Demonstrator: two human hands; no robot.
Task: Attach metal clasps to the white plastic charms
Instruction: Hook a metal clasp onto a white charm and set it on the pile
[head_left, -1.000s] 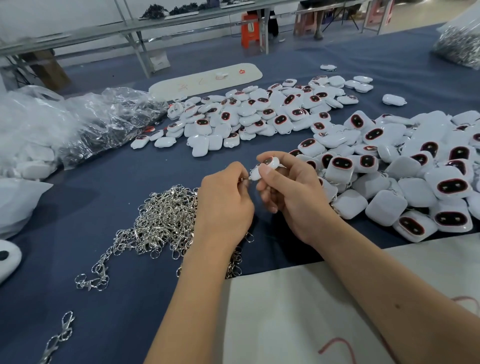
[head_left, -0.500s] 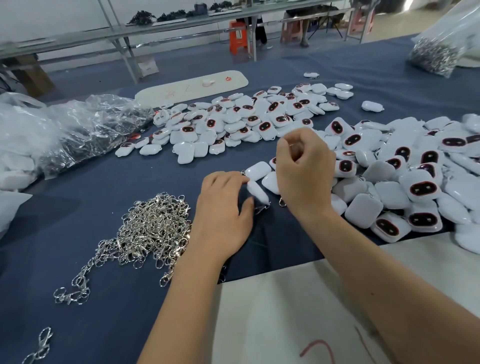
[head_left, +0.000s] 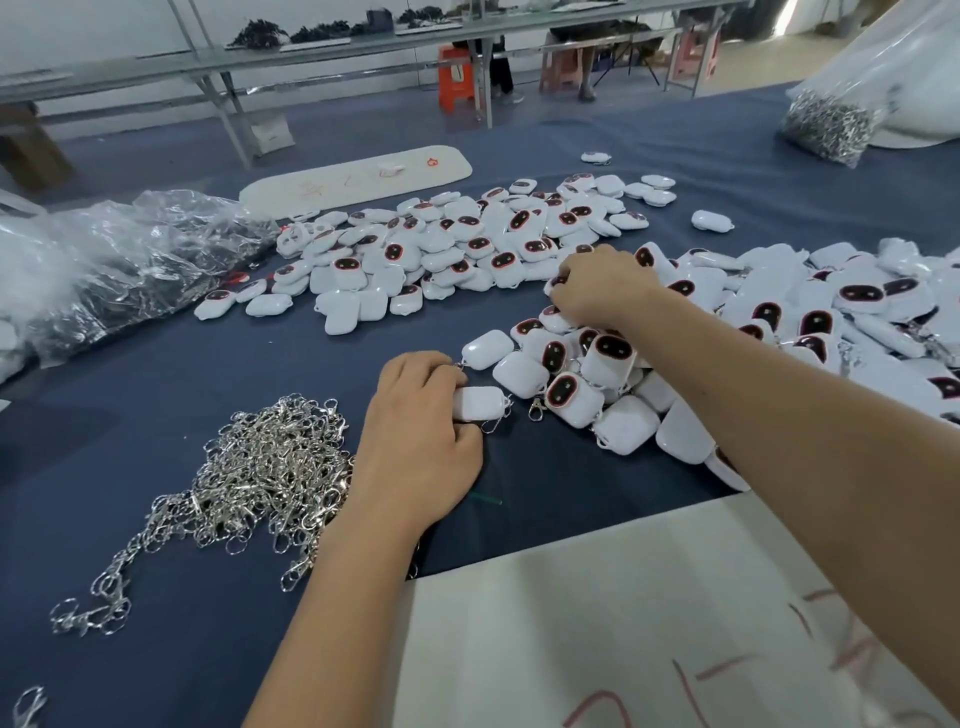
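- Left hand (head_left: 415, 441): fingers curled over a white charm (head_left: 477, 404) with clasp, on the blue bench (head_left: 156, 395), beside the clasp pile (head_left: 260, 478).
- Right hand (head_left: 597, 286): reaching into the charm heap (head_left: 571, 374), fingers bent down; grip impossible to tell.

Workshop floor behind a blue-covered counter (head_left: 675, 135)

A long metal-framed bench (head_left: 311, 57) runs across the back before a pale wall (head_left: 104, 26); an orange stool (head_left: 456, 78) and pink stool (head_left: 563, 70) stand beneath it on grey floor.
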